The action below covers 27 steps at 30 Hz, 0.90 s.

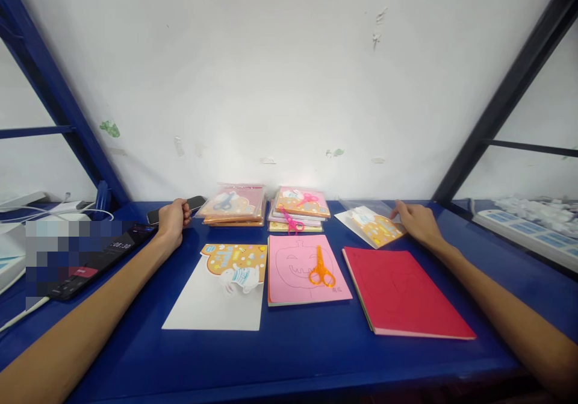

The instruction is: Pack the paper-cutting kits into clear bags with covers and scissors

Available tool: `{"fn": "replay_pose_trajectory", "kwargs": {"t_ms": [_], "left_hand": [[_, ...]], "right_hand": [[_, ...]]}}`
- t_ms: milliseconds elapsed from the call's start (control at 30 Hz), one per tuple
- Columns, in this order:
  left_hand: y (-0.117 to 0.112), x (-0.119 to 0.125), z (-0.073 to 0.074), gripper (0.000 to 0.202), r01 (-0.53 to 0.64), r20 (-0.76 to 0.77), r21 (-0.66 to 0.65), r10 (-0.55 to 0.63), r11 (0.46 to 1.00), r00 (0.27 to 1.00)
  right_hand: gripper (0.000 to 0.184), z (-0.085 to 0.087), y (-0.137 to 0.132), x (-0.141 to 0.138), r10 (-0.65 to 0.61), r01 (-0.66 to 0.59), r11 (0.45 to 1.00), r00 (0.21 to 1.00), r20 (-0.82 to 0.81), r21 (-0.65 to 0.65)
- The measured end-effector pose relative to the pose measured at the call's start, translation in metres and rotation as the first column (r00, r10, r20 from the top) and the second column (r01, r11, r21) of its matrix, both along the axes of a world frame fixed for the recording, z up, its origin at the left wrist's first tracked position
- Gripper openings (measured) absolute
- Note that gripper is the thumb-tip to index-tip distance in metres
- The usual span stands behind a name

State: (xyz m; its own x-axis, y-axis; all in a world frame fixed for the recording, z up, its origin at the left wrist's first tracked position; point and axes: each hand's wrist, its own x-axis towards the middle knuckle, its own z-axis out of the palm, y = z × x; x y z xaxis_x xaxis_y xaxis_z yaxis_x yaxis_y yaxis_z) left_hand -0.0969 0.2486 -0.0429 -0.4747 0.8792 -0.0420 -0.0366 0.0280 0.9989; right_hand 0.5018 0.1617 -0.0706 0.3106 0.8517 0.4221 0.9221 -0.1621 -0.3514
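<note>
My left hand (pixel 174 222) is curled into a fist by the back left of the blue table (pixel 302 356). A dark flat phone-like thing (pixel 196 202) shows on both sides of it. My right hand (pixel 418 222) rests with fingers partly out at the right edge of a clear-wrapped card (pixel 374 226) with an orange cover; no grip on it shows. Between my arms lie a white sheet (pixel 205 307) with a rabbit-printed orange header (pixel 235 262), a pink paper pad (pixel 289 283) with a pumpkin drawing, orange scissors (pixel 321 274) on that pad, and a red paper stack (pixel 409 289).
Two stacks of wrapped packs stand near the wall, one with blue scissors (pixel 229 199), the other with pink scissors (pixel 293 223). A phone (pixel 94 265) showing a timer, with cables, lies left. Label sheets (pixel 528 229) lie right. Metal posts rise at both sides.
</note>
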Motion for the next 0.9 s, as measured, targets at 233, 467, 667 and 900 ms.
{"fn": "replay_pose_trajectory", "kwargs": {"t_ms": [233,467,667,900], "left_hand": [[0.0009,-0.0009,-0.0013,0.027,0.005,-0.008,0.029,-0.005,1.000,1.000],[-0.0012,0.0015,0.0002,0.032,0.006,-0.010,0.090,-0.005,0.996,1.000],[-0.0004,0.0008,-0.0007,0.028,0.000,-0.012,0.094,0.001,0.996,1.000],[0.0012,-0.0005,-0.0018,0.037,0.008,-0.014,0.026,-0.008,1.000,1.000]], "right_hand": [[0.061,-0.0007,0.0006,0.0007,-0.002,0.002,1.000,1.000,0.005,0.001],[0.060,-0.0003,-0.0001,0.0004,-0.004,0.004,1.000,1.000,-0.001,-0.006],[0.060,0.0002,-0.0001,-0.0002,-0.007,0.007,1.000,1.000,-0.003,-0.002],[0.060,0.0007,-0.0002,-0.0010,-0.006,0.006,1.000,1.000,-0.005,0.001]]}}
